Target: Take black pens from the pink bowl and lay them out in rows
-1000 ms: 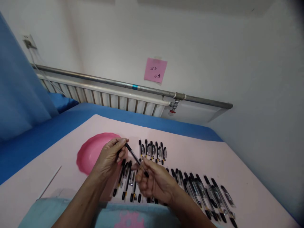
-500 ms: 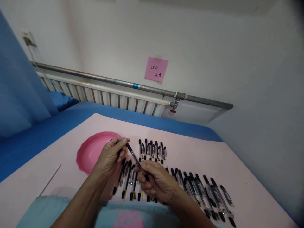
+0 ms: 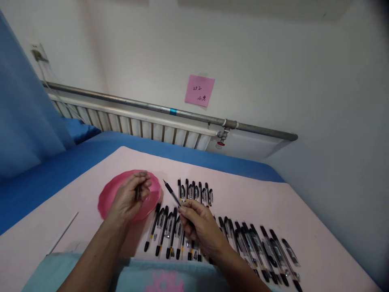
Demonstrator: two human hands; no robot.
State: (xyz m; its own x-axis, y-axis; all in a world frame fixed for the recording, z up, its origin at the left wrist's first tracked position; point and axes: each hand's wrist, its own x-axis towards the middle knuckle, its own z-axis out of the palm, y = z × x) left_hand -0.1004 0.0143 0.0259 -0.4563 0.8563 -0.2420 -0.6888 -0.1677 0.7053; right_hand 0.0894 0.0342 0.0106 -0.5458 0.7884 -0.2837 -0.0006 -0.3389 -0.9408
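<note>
My right hand (image 3: 202,227) grips a pen (image 3: 173,193) with a black grip section, its bare tip pointing up and to the left. Over the pink bowl (image 3: 105,202) is my left hand (image 3: 130,196), its fingers curled in. A dark shape shows between those fingers, too blurred to name. Below and between my hands lie several black-ended pens (image 3: 162,231) with loose caps and small metal tips among them. A further row of pens (image 3: 186,190) lies beyond my right hand, and more pens (image 3: 258,243) lie to its right.
A thin white stick (image 3: 63,232) lies left of the bowl on the pink tabletop (image 3: 243,194). A light-blue cloth (image 3: 139,275) covers the near edge. Behind the table are a radiator (image 3: 146,129) and a metal pipe (image 3: 194,115) with a red-handled valve (image 3: 221,143).
My left hand has moved left, away from the pen tip and over the bowl. The pen's point now shows uncovered. My right hand has shifted only slightly, still gripping the pen.
</note>
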